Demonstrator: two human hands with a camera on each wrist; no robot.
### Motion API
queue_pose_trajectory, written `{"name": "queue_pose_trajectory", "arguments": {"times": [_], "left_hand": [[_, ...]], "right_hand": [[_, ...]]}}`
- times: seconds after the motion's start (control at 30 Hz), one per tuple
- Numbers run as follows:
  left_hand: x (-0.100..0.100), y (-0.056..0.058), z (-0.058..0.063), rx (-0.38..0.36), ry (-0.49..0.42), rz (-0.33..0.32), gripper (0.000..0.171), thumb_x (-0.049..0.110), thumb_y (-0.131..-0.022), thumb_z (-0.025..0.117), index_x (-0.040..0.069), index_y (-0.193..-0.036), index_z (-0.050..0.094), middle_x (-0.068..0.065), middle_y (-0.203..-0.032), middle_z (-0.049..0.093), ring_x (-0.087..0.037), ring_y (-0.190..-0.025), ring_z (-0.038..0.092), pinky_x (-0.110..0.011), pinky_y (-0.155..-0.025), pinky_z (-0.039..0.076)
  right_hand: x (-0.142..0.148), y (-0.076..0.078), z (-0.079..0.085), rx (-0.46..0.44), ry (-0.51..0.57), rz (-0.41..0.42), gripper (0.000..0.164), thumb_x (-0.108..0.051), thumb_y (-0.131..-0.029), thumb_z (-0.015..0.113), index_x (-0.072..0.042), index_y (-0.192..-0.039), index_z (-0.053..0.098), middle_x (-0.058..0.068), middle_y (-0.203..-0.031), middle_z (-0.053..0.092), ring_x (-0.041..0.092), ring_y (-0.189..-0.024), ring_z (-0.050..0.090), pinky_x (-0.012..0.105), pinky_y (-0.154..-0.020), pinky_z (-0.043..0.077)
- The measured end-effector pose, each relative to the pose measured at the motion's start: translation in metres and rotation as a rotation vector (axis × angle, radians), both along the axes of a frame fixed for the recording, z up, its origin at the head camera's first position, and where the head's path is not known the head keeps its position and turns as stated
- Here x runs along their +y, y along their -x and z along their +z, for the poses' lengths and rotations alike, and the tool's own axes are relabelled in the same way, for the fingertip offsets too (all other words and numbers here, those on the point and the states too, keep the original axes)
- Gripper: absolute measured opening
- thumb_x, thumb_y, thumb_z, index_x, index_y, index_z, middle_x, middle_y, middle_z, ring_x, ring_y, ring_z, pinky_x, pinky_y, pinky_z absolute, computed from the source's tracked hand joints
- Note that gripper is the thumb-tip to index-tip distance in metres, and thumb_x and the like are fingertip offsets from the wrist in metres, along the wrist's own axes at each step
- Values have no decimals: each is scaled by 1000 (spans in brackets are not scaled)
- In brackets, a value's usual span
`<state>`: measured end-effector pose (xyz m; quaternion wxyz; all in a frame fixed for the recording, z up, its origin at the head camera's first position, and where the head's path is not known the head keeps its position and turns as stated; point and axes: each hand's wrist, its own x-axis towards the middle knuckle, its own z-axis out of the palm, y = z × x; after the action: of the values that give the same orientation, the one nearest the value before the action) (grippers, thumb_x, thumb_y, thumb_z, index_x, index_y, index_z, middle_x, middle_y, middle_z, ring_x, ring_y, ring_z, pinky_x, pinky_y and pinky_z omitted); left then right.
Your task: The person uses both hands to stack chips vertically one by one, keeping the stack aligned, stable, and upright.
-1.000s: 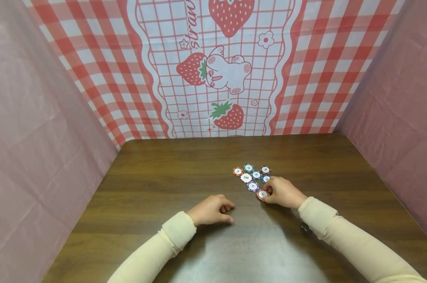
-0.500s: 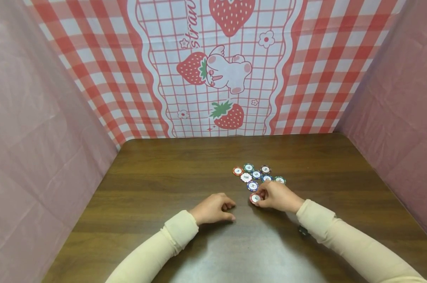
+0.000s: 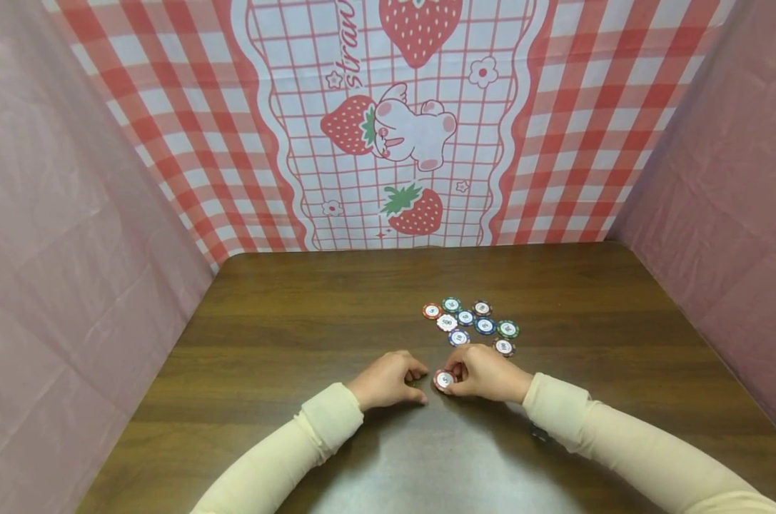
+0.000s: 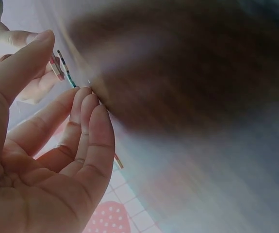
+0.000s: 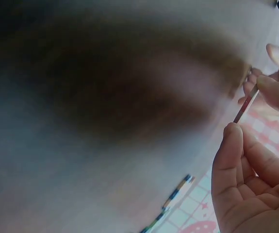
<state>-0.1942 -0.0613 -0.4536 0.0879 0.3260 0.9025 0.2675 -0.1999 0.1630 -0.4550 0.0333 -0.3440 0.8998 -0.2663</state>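
Observation:
My right hand (image 3: 484, 373) pinches a red poker chip (image 3: 443, 380) with a white centre between thumb and fingertips. In the right wrist view that poker chip (image 5: 246, 103) shows edge-on between the thumb and a fingertip. My left hand (image 3: 388, 380) rests just left of it, fingers loosely bent, holding nothing. The left wrist view shows the left palm and fingers (image 4: 95, 131) with a gap to the thumb, and the pinched chip (image 4: 57, 68) beyond. Behind the right hand lie a blue chip (image 3: 460, 338), a white 500 chip (image 3: 447, 323) and a dark-edged chip (image 3: 504, 347).
More poker chips lie flat in a loose group: a red one (image 3: 432, 310), green ones including one at the right (image 3: 507, 329), and blue ones (image 3: 485, 325). They sit on a brown wooden table (image 3: 298, 307), with a checked strawberry cloth (image 3: 394, 143) behind it.
My right hand has slid the red chip left and toward me, away from the group to beside my left hand. The green and dark-edged chips at the right are now uncovered. The left hand stays nearly still.

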Motion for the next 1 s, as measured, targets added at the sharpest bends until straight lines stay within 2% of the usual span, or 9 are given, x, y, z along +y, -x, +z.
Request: {"name": "queue_pose_trajectory", "arguments": {"times": [0.2, 0.5, 0.77, 1.0], "left_hand": [[1, -1, 0, 13, 31, 6, 40, 23, -71, 86, 7, -105, 74, -3, -87, 68, -12, -81, 61, -18, -72, 46], [2, -2, 1, 13, 61, 14, 33, 24, -71, 86, 12, -100, 76, 2, -83, 67, -5, -77, 55, -16, -69, 43], [3, -1, 0, 16, 57, 18, 33, 24, -71, 86, 12, -100, 76, 3, -83, 66, -5, -77, 55, -15, -69, 43], [3, -2, 0, 27, 65, 29, 34, 23, -71, 87, 10, -101, 75, 2, -85, 66, -5, -77, 55, -16, -70, 43]], "right_hand": [[-8, -3, -3, 47, -43, -6, 16, -24, -75, 81, -13, -83, 73, -7, -72, 59, 0, -64, 48, 18, -58, 41], [-18, -7, -3, 48, -47, -6, 16, -23, -74, 81, -12, -82, 73, -6, -72, 56, -1, -63, 45, 17, -58, 40], [-23, -3, -6, 37, -72, -13, 17, -23, -72, 82, -13, -81, 73, -8, -73, 56, -1, -64, 45, 18, -59, 40], [-25, -3, -3, 65, -82, 2, 17, -21, -70, 82, -12, -80, 72, -6, -71, 58, 0, -64, 45, 18, -58, 40]]}}
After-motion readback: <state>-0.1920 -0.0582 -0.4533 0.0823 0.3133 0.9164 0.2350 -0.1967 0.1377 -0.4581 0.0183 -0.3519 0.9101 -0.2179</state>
